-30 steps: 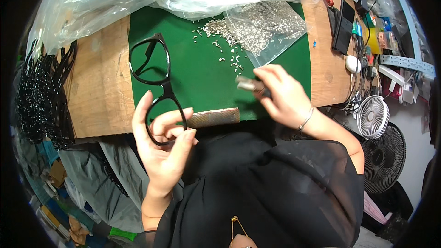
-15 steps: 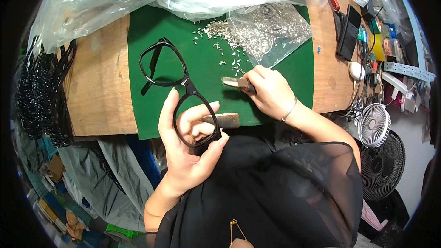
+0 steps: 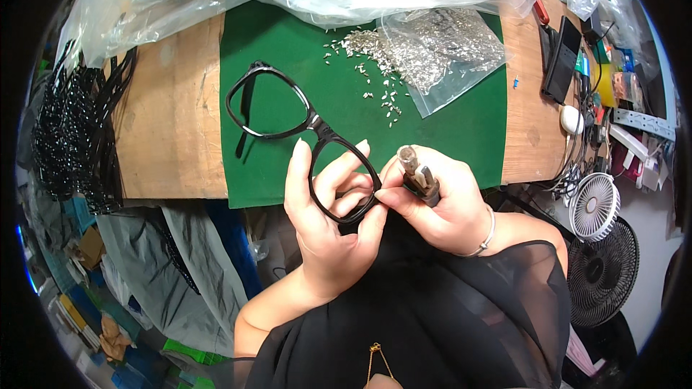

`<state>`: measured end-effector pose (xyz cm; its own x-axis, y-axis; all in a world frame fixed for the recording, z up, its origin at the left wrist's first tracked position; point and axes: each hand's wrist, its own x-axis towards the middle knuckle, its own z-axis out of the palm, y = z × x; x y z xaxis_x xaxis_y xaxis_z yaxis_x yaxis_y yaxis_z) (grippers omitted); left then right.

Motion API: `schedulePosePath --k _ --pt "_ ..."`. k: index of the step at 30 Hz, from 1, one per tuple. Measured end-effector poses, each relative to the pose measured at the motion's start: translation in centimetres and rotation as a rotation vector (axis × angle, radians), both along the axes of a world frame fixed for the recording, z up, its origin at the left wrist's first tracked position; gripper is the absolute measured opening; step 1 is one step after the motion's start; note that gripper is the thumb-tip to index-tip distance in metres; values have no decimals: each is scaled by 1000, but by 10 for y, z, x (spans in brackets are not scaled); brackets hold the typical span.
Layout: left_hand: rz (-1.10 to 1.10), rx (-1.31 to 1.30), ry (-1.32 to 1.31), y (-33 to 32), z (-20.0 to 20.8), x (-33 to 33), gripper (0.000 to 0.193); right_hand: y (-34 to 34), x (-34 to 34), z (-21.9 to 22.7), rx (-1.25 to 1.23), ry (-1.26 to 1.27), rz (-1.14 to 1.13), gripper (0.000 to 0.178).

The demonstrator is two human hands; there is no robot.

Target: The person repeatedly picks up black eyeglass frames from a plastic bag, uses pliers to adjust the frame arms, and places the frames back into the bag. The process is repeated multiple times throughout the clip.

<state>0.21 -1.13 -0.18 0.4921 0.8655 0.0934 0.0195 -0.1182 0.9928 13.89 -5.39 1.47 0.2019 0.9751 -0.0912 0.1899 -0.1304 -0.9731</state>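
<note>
A black eyeglass frame [image 3: 314, 122] is in my left hand [image 3: 328, 248], which grips the lower right rim between thumb and fingers. One temple arm is folded out behind the upper left rim. My right hand [image 3: 458, 205] is closed around a pair of pliers [image 3: 419, 179], their worn metal jaws tilted upward. Its thumb and forefinger tips meet the frame's right end, by the hinge corner. Whether they pinch a small part there is hidden. Farther off, small silvery metal pieces [image 3: 367, 45] spill from a clear plastic bag [image 3: 450, 65] onto the green mat [image 3: 288, 36].
Large clear plastic sheeting [image 3: 180, 0] covers the table's far side. A bundle of glossy black strips [image 3: 72, 137] hangs at the left edge. To the right lie a black phone [image 3: 562, 61], cables and a white fan [image 3: 594, 205], with a black fan [image 3: 604, 270] below.
My right hand has come left and nearer to the frame's right end, turning the pliers' jaws upward. The frame and left hand have shifted slightly right.
</note>
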Motion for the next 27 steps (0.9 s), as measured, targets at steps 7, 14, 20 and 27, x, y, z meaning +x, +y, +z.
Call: schedulePosePath --k 7,14,20,27 --pt "24 72 18 -5 -3 5 91 -4 -7 2 -178 658 -134 17" --pt "-76 -122 -97 4 4 0 87 1 4 11 -369 705 20 19" --pt "-179 -224 -104 19 19 -20 91 -5 30 15 -220 21 288 19" --pt "-215 -345 -153 17 20 -19 92 0 28 14 -238 -192 642 25"
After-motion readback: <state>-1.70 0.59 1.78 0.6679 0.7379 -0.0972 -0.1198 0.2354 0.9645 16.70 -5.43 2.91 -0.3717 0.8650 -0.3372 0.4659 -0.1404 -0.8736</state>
